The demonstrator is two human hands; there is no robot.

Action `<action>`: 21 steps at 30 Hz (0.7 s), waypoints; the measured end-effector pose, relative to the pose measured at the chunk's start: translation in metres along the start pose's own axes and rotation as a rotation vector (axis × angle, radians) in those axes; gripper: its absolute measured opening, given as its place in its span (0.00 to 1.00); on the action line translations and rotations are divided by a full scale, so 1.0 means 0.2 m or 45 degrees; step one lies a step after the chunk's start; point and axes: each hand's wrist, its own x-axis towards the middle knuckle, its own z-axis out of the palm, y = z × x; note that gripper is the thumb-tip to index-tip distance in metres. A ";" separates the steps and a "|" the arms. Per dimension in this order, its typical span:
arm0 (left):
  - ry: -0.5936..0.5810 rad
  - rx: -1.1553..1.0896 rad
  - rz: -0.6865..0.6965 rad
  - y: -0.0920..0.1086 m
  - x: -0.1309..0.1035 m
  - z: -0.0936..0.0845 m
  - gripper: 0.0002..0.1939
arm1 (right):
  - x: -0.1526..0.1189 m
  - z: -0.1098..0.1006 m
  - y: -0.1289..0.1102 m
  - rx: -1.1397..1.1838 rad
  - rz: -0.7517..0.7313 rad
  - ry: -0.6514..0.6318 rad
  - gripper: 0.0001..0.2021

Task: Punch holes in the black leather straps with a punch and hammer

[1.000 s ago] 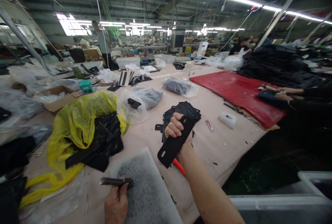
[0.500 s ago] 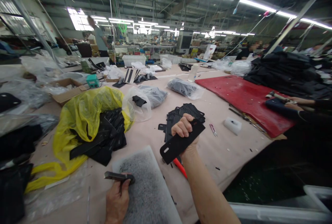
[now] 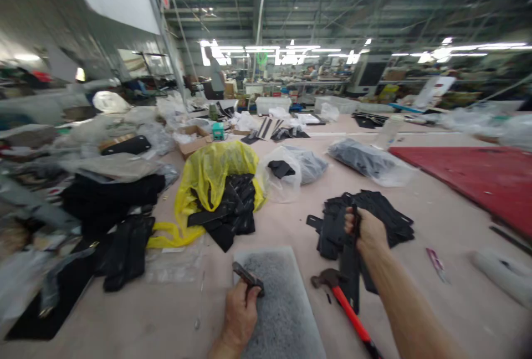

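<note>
My left hand (image 3: 238, 317) is closed around a short dark metal tool (image 3: 245, 275), its kind unclear, over the grey-speckled white board (image 3: 286, 303). My right hand (image 3: 369, 230) grips the top of a flat black strip (image 3: 349, 276), which hangs down nearly edge-on. Behind that hand lies a heap of similar black pieces (image 3: 384, 212). Just left of the strip's lower end is a claw hammer (image 3: 348, 308) with a red handle, its head toward the heap.
A yellow plastic bag (image 3: 220, 154) spills black pieces at left. Clear bags (image 3: 361, 159) of dark pieces lie farther back. Pink-handled snips (image 3: 435, 259) and a white roll (image 3: 501, 276) are at right. A red board (image 3: 457, 168) covers the far right. Black items (image 3: 128, 248) crowd the left side.
The view has turned left, uncovering the hammer. My right hand has turned the black strip from slanted and face-on to hanging nearly edge-on. My left hand still holds the metal tool.
</note>
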 end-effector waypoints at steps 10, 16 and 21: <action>0.036 -0.018 0.037 0.00 -0.02 0.02 0.15 | -0.24 0.78 0.22 -0.921 -0.633 -0.491 0.16; 0.091 0.150 -0.016 -0.13 -0.09 0.10 0.17 | -0.47 1.47 0.07 -1.014 -1.014 -0.859 0.12; 0.085 0.099 -0.015 -0.19 -0.12 0.16 0.18 | -0.49 1.68 0.00 -1.208 -1.162 -0.989 0.10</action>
